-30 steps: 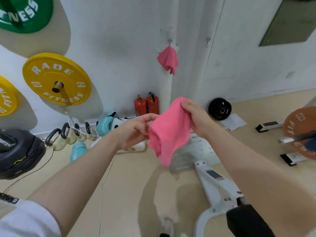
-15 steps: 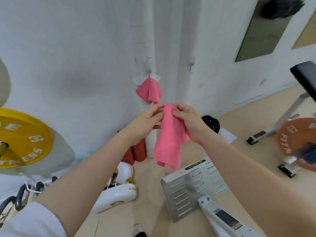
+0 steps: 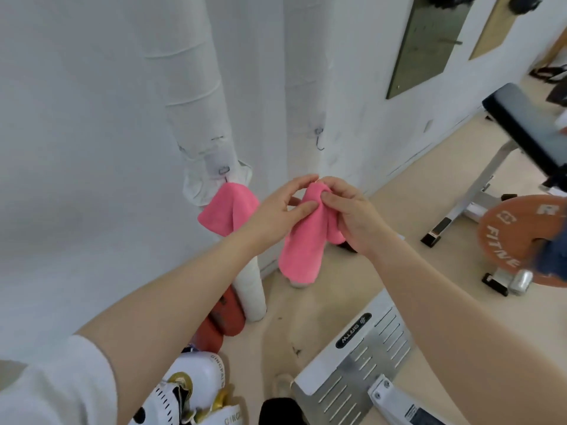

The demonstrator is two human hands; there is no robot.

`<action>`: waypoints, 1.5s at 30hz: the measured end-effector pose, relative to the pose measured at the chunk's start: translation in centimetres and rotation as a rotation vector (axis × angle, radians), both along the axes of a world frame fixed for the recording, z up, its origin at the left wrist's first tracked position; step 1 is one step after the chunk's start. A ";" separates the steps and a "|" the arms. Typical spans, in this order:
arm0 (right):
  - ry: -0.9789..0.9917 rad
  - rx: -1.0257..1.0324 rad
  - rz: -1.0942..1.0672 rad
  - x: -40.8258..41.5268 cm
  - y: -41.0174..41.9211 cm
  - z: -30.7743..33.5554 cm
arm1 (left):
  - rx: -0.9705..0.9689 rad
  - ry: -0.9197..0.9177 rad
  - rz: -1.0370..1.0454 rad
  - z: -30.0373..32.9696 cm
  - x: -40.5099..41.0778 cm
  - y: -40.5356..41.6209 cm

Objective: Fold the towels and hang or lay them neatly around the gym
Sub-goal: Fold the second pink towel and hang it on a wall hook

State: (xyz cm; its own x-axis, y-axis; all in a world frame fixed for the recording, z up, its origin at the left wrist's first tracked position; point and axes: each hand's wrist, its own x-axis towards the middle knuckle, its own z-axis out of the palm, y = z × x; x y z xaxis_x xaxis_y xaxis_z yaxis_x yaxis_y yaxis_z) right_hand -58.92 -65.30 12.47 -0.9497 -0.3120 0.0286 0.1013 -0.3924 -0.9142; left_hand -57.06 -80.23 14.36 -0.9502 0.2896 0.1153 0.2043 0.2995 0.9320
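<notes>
Both hands pinch a folded pink microfibre towel at frame centre.

Left hand and right hand grip its bunched top; a second pink towel hangs, apparently hooked, left of centre.

Single view, worn on the head, wide-angle, straight lines bowed toward the edges. Looks forward and steeply down along both forearms, which enter from the bottom corners and meet near the middle. Close on the left hand and right hand with the pink towel between them; nearer than the white wall corner directly ahead. Takes in the floor below and, at the right edge, a bench farther off. No second view, so nothing shared.
</notes>
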 end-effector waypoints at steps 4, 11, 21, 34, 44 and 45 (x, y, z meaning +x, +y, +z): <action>-0.018 0.082 0.034 -6.8 1.4 -1.0 | -0.011 -0.070 -0.075 -1.5 -7.5 0.8; 0.043 0.567 -0.014 -20.0 4.1 -3.1 | -0.037 -0.209 -0.001 -4.2 -19.5 2.6; 0.080 0.722 -0.301 -34.9 5.4 -7.0 | -0.020 -0.187 0.238 -8.6 -32.5 4.5; -0.263 0.887 -0.500 -29.4 3.6 -11.8 | -0.135 -0.353 0.510 -12.4 -29.6 5.9; -0.216 0.799 -0.369 -7.8 3.1 -5.5 | -0.090 -0.376 0.095 -7.0 -9.9 2.7; -0.206 0.783 -0.368 -5.0 2.9 -5.0 | -0.107 -0.365 0.039 -6.6 -7.3 2.5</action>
State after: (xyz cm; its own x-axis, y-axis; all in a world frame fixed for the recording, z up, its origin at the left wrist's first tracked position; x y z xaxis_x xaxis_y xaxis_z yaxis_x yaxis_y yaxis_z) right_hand -63.90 -62.44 7.49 -0.9564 0.1557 -0.2471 0.2839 0.2980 -0.9114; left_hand -64.38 -77.68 7.72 -0.9335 0.2445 -0.2621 -0.1492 0.3998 0.9044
